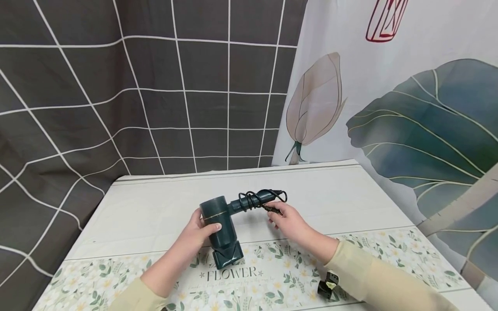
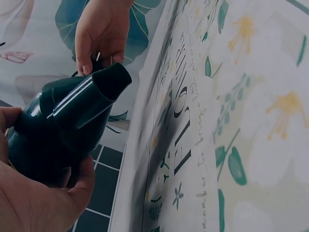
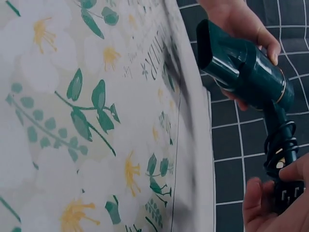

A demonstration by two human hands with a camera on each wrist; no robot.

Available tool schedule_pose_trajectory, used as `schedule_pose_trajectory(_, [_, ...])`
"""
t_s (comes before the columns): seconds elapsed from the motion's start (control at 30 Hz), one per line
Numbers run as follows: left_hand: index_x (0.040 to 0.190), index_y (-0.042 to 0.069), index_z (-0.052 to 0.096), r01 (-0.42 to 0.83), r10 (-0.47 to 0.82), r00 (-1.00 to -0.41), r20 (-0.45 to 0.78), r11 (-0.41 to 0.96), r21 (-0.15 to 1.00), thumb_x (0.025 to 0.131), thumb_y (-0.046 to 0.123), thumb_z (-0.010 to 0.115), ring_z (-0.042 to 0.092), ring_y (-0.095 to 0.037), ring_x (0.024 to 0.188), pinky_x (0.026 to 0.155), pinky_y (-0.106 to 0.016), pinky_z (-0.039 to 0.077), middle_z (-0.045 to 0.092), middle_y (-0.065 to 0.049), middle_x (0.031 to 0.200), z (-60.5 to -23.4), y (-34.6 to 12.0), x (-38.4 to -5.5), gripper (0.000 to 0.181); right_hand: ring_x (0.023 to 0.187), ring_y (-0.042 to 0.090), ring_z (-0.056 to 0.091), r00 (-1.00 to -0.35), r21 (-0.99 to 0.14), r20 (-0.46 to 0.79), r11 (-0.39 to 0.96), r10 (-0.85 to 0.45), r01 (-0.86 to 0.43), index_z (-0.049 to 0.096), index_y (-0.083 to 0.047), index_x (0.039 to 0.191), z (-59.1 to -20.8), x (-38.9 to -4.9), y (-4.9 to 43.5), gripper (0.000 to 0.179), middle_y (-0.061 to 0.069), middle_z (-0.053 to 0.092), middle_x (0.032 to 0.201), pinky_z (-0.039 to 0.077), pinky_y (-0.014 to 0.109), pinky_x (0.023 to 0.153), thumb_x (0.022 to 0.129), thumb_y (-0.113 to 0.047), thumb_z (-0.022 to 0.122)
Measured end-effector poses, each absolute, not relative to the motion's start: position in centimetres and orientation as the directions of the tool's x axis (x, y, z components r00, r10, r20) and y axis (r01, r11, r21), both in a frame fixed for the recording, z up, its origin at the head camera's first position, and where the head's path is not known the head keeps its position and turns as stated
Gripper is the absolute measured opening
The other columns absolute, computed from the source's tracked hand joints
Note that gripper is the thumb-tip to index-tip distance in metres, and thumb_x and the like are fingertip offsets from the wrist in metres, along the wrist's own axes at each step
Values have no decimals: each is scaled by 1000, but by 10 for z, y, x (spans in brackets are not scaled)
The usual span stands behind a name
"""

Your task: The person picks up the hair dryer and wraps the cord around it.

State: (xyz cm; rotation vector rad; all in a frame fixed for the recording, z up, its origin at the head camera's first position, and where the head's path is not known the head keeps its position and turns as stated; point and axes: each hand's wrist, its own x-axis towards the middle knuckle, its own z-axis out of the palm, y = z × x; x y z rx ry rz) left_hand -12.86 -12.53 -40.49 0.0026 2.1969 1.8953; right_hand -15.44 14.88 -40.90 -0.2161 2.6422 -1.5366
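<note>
A dark green hair dryer (image 1: 223,229) is held above the table, its flat nozzle (image 1: 228,255) pointing toward the front edge. Around its barrel my left hand (image 1: 198,231) curls, thumb on the near side. Its handle (image 1: 253,200) extends to the right, with a black cord (image 3: 281,145) wound about it in several loops. At the handle's end my right hand (image 1: 289,222) pinches the cord's black plug (image 3: 288,194); part of the plug is hidden behind the fingers. In the left wrist view the nozzle (image 2: 91,94) hides some of the right hand (image 2: 104,36).
A white cloth with a flower-print band (image 1: 350,246) covers the table. Behind stand a dark grid curtain (image 1: 202,108) and a white leaf-print curtain (image 1: 323,30). A small black device (image 1: 328,285) sits by my right sleeve.
</note>
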Motion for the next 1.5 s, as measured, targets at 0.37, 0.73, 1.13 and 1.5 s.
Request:
schedule_pose_trajectory(0.37, [156,7,21,-240,121,-953,-279,264,934,87,34,69,31,-45,141,112,-66,18,31,-23,157,-410,-125,-137,88,78,24,65,-983,-897,-60,441,-173,-23,62,0,120,-422,-157,149,25,11,72,106,53,33,62,97,-4,54])
schedule_pose_trajectory(0.73, [149,-3,31,-298,165,-923,-349,270,916,84,30,70,68,-29,98,92,-46,52,63,-23,118,-425,-126,-154,83,64,16,57,-973,-883,-118,470,-198,11,54,0,105,-445,-163,149,9,7,72,99,44,26,56,98,-4,52])
schedule_pose_trajectory(1.13, [147,-5,35,-260,146,-928,-342,405,877,88,32,67,66,-24,75,63,-37,58,66,-17,92,-420,-132,-169,76,95,23,63,-983,-595,-2,790,-185,-147,66,-10,106,-436,-168,146,14,5,68,103,50,44,85,93,-15,64])
schedule_pose_trajectory(1.5, [152,-4,27,-262,123,-931,-344,435,862,91,38,66,66,-24,84,64,-36,57,58,-26,122,-423,-133,-167,84,90,19,63,-950,-310,58,899,-307,-310,71,-9,111,-436,-157,144,20,4,65,100,53,39,79,93,-17,66])
